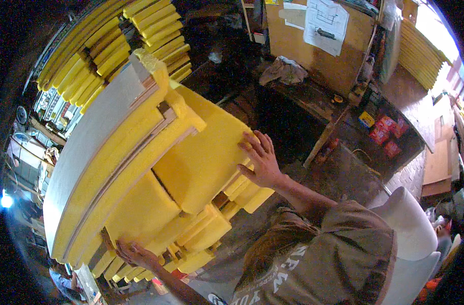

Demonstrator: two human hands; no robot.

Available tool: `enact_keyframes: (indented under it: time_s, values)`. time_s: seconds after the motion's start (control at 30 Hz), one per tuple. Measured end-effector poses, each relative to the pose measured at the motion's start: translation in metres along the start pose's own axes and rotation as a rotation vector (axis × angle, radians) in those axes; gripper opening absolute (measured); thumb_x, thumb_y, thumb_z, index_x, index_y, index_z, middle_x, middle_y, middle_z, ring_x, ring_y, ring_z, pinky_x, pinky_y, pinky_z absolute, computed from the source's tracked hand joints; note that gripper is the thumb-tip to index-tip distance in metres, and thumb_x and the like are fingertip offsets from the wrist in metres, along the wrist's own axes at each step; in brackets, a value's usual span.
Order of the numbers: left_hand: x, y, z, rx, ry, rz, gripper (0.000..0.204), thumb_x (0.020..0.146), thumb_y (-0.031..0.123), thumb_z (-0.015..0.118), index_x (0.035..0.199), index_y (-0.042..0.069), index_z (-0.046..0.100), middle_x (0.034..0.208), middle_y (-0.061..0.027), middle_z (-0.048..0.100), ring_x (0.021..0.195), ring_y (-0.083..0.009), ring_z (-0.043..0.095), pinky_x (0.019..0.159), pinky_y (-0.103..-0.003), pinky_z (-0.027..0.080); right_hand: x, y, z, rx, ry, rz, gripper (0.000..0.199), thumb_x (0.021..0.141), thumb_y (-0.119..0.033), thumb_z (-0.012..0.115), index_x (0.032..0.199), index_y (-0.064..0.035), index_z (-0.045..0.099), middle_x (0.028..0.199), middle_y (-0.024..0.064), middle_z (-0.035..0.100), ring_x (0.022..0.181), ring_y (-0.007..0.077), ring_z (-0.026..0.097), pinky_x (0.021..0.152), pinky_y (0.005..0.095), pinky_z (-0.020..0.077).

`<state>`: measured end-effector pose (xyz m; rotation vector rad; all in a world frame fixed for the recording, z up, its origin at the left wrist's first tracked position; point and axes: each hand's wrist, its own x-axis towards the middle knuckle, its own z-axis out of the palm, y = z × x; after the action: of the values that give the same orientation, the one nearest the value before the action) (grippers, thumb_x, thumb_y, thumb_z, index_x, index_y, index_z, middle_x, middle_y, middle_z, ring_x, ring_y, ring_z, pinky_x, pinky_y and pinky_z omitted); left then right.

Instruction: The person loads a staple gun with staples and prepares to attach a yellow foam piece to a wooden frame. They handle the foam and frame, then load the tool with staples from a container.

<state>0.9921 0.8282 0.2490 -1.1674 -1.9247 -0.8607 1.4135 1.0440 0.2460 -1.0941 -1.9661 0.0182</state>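
Observation:
A large frame padded with yellow foam stands tilted in front of me, its pale grey-white back panel [84, 147] curving along the far left side. Bare wood strips show between its foam layers. Two flat yellow foam pads lie side by side on it: the upper pad [201, 142] and the lower pad [138, 203], with a dark gap between them. My right hand [265, 160] rests on the right edge of the upper pad, fingers spread. At the bottom corner of the lower pad, my left hand [135, 253] lies with its fingers stretched out. Neither hand is closed round anything.
Stacked yellow foam-covered pieces [107, 51] fill the far left. More foam blocks [206, 229] sit below the frame, close to my body. A wooden bench [303, 96] and a board with a pinned drawing [326, 25] stand beyond. White curved seats [407, 223] are at right.

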Motion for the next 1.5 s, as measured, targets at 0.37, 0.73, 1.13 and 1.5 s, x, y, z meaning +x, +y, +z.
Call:
enact_keyframes:
  time_s: [0.37, 0.73, 1.13, 1.5]
  values:
    - [0.079, 0.056, 0.004, -0.117, 0.031, -0.170, 0.054, 0.091, 0.039, 0.046, 0.128, 0.000, 0.040, 0.133, -0.0208, 0.037, 0.124, -0.0352, 0.034, 0.104, -0.047, 0.025, -0.008, 0.059, 0.009, 0.291, -0.203, 0.028, 0.073, 0.079, -0.036, 0.061, 0.137, -0.0101, 0.027, 0.141, 0.0184, 0.027, 0.128, 0.0377, 0.028, 0.104, 0.0479, 0.0263]
    - [0.109, 0.070, 0.074, -0.093, 0.151, -0.282, 0.080, 0.087, 0.051, 0.047, 0.139, -0.002, 0.016, 0.142, -0.0254, 0.015, 0.134, -0.0366, 0.014, 0.109, -0.045, 0.015, -0.057, 0.239, 0.022, -0.112, -0.245, 0.373, 0.077, 0.068, -0.029, 0.071, 0.131, -0.0041, 0.035, 0.138, 0.0241, 0.027, 0.125, 0.0415, 0.029, 0.104, 0.0460, 0.0275]
    - [0.100, 0.064, 0.081, 0.119, 0.073, -0.261, 0.083, 0.087, 0.054, 0.043, 0.140, -0.001, 0.010, 0.145, -0.0241, 0.009, 0.135, -0.0364, 0.011, 0.110, -0.045, 0.012, -0.154, 0.439, -0.018, -0.703, -0.489, 0.923, 0.082, 0.080, -0.037, 0.059, 0.143, -0.0176, 0.011, 0.150, 0.0121, 0.000, 0.135, 0.0389, 0.005, 0.106, 0.0483, 0.0181]
    - [0.104, 0.101, 0.071, 0.066, 0.077, -0.297, 0.081, 0.088, 0.051, 0.044, 0.141, 0.001, 0.010, 0.146, -0.0225, 0.009, 0.135, -0.0359, 0.010, 0.109, -0.045, 0.012, -0.172, 0.437, 0.007, -0.743, -0.389, 0.997, 0.075, 0.082, -0.035, 0.057, 0.142, -0.0168, 0.015, 0.149, 0.0115, 0.003, 0.130, 0.0376, 0.014, 0.098, 0.0470, 0.0244]
